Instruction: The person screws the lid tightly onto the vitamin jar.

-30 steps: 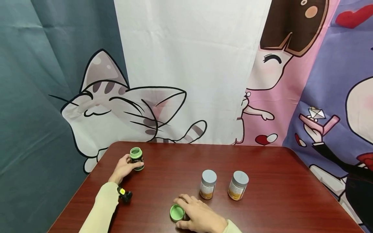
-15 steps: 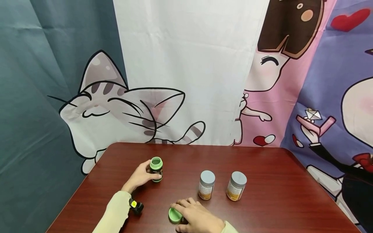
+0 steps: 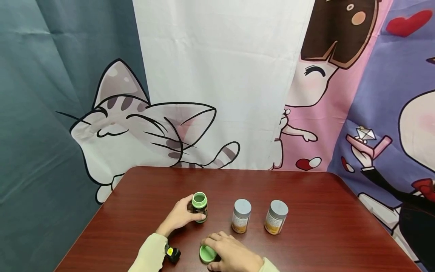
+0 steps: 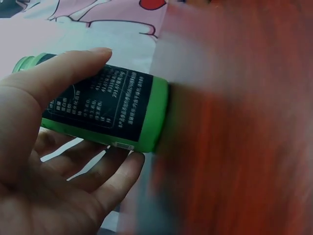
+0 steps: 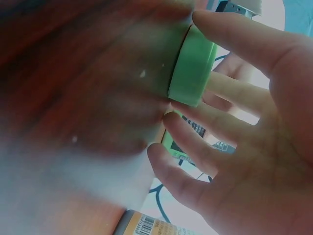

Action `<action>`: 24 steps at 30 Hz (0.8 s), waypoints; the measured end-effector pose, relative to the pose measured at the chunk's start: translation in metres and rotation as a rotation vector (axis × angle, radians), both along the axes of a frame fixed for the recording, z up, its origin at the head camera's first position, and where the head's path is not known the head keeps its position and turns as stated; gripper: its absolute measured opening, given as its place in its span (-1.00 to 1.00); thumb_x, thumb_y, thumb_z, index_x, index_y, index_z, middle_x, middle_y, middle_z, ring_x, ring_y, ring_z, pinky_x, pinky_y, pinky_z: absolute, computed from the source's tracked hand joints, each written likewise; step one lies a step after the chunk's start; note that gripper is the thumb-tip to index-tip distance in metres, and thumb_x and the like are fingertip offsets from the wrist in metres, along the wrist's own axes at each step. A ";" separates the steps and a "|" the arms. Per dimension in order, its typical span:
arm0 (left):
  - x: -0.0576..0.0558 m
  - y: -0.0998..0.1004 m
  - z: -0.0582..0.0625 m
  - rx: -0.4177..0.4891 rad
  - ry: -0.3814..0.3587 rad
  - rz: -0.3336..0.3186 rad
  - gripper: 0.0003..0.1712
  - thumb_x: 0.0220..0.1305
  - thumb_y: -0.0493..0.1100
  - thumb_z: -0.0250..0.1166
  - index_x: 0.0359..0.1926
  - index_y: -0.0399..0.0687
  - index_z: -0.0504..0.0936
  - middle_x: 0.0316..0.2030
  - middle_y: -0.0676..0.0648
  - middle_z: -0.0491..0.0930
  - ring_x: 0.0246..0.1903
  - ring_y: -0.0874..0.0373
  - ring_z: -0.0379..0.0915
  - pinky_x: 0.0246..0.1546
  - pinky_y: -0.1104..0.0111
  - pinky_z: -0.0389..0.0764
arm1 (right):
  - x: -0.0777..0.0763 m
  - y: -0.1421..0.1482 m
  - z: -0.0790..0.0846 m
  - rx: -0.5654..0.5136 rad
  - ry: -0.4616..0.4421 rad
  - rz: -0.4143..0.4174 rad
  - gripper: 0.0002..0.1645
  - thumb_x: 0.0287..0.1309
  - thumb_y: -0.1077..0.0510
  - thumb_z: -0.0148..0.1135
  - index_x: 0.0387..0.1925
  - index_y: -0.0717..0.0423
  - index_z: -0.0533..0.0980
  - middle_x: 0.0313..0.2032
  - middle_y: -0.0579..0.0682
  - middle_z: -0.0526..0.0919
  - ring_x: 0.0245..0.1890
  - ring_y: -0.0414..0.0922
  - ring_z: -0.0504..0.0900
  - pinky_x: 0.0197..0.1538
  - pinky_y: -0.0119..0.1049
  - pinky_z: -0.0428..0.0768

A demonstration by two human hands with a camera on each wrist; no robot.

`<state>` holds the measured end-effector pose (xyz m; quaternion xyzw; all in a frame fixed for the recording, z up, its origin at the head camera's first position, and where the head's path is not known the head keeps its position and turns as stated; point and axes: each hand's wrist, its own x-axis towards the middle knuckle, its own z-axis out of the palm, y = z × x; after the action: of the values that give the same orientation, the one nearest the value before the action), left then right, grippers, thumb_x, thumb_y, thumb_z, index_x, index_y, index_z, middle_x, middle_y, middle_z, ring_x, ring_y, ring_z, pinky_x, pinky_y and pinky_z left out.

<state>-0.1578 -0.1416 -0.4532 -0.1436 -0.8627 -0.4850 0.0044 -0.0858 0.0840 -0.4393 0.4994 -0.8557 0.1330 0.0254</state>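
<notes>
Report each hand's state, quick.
Left hand: holding the green-and-black jar.
Right hand: holding the green lid between thumb and fingers.

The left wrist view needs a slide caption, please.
Left hand gripping a green-and-black jar close to the blurred reddish tabletop.

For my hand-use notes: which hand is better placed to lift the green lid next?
Right hand, probably: its thumb and fingers flank the green lid; the left hand holds the open jar.

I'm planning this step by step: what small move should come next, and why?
Probably lift and turn over the green lid with the right hand around it: the lid appears hollow side up, while the left hand holds the uncapped green jar upright.
</notes>
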 end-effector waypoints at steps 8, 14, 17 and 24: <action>0.008 0.016 -0.002 -0.044 0.009 -0.043 -0.29 -0.19 0.10 0.48 0.06 0.15 0.44 -0.18 0.16 0.56 -0.17 0.26 0.48 -0.15 0.32 0.48 | -0.002 0.002 -0.001 0.003 -0.039 0.022 -0.44 -0.10 -0.09 0.37 0.00 -0.18 0.43 -0.12 -0.27 0.47 -0.17 -0.34 0.39 -0.19 -0.48 0.40; 0.012 0.022 -0.002 -0.062 0.024 -0.065 -0.28 -0.19 0.14 0.47 0.06 0.12 0.45 -0.17 0.16 0.55 -0.12 0.22 0.46 -0.07 0.23 0.44 | -0.003 0.003 0.000 -0.013 -0.074 0.037 -0.44 -0.10 -0.07 0.38 0.01 -0.17 0.44 -0.09 -0.28 0.48 -0.11 -0.34 0.39 -0.11 -0.47 0.42; 0.012 0.024 -0.003 -0.043 0.009 -0.075 -0.28 -0.18 0.13 0.47 0.06 0.09 0.44 -0.17 0.14 0.55 -0.16 0.24 0.48 -0.11 0.28 0.48 | -0.003 0.004 -0.001 -0.027 -0.058 0.054 -0.44 -0.11 -0.05 0.38 0.01 -0.16 0.44 -0.09 -0.28 0.50 -0.11 -0.33 0.41 -0.10 -0.46 0.42; 0.012 0.025 -0.004 -0.055 0.016 -0.089 -0.27 -0.17 0.12 0.47 0.09 0.11 0.43 -0.18 0.13 0.57 -0.17 0.23 0.51 -0.12 0.27 0.49 | -0.005 0.005 0.000 -0.032 -0.084 0.044 -0.44 -0.14 -0.02 0.41 -0.01 -0.17 0.45 -0.12 -0.28 0.47 -0.10 -0.35 0.39 -0.10 -0.46 0.42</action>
<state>-0.1456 -0.1166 -0.4570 -0.1857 -0.8684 -0.4595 -0.0141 -0.0908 0.0890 -0.4397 0.5117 -0.8426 0.1680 -0.0056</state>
